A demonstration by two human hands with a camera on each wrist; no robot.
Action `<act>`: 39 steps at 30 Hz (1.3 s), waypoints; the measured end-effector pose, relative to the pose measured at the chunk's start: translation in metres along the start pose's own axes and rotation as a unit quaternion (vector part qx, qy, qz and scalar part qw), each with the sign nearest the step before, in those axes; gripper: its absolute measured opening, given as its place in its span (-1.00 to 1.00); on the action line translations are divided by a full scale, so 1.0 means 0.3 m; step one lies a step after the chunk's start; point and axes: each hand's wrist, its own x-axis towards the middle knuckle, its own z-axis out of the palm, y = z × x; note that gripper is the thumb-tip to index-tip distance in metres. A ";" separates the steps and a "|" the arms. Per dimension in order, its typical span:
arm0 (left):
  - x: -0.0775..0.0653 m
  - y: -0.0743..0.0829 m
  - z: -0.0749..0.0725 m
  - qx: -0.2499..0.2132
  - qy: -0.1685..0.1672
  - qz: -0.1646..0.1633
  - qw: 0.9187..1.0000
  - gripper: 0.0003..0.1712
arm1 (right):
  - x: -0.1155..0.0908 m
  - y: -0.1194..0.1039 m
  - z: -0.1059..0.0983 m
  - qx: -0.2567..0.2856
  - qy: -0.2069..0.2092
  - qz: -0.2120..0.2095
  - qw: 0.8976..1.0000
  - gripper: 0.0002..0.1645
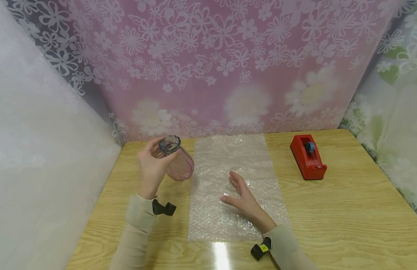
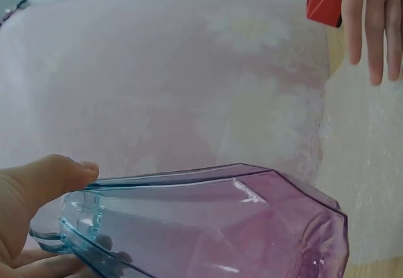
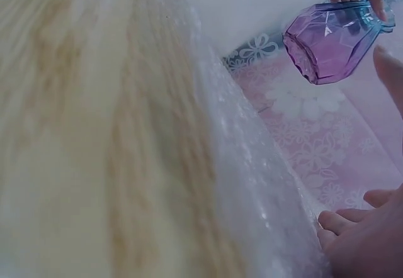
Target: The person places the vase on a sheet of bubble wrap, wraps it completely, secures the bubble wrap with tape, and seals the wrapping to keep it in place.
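Observation:
My left hand (image 1: 152,165) grips a faceted glass vase (image 1: 181,167) by its neck, at the left of the table in the head view. The vase is see-through, bluish at the rim and pink-purple toward the base. It leans, with its base (image 2: 315,240) pointing toward the sheet of bubble wrap (image 1: 208,221). In the left wrist view my thumb lies along one side of the neck and my fingers pass behind it. My right hand (image 1: 243,198) hovers over the bubble wrap, thumb and fingers spread apart with nothing between them.
The bubble wrap lies flat on a wood-grain table (image 1: 346,210), running from the back edge toward the front. A red tape dispenser (image 1: 307,159) with a blue roll stands at the back right. Floral curtains (image 1: 208,75) hang behind the table and along both sides.

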 end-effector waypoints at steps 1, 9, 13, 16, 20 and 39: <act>-0.010 0.007 0.006 0.000 -0.007 0.001 1.000 -0.31 | 0.000 -0.001 0.000 0.003 -0.003 -0.005 1.000 0.20; -0.078 0.047 0.049 -0.007 -0.048 0.032 0.998 -0.31 | -0.008 -0.025 0.009 0.026 -0.036 -0.069 0.997 0.19; -0.108 0.065 0.073 -0.021 -0.056 0.042 0.997 -0.33 | -0.017 -0.040 0.017 0.078 -0.076 -0.115 0.987 0.23; -0.133 0.077 0.094 -0.040 -0.066 0.041 0.996 -0.33 | -0.023 -0.052 0.027 0.128 -0.109 -0.147 0.975 0.24; -0.169 0.091 0.121 -0.081 -0.077 0.045 0.993 -0.35 | -0.035 -0.075 0.046 0.178 -0.134 -0.158 0.962 0.21; -0.283 0.149 0.174 -0.175 -0.086 0.090 0.977 -0.35 | -0.095 -0.157 0.034 0.206 -0.038 -0.182 0.961 -0.10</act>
